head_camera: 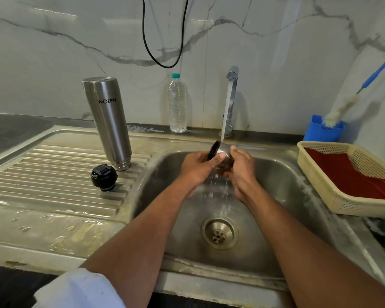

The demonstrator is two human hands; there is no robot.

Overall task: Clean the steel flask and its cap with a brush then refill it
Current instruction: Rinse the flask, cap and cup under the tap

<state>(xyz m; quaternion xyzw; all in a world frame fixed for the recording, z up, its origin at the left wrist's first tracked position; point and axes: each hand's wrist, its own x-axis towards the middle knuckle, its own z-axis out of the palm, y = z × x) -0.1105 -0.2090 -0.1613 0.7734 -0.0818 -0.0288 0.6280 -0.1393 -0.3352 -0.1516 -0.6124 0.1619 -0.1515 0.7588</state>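
- My head camera looks forward and down, close over the sink [287, 174].
- Its wide view reaches the marble wall [276, 52] behind.

Clear plastic bottle [177, 105] with teal cap stands upright at the marble wall [53, 52], behind and left of the fingers. Black cable [165, 41] loops down the wall above it. Cream basket [333, 196] holding a red cloth [347, 174] sits well right of the fingers. Drain [219, 234] lies below them in the basin.
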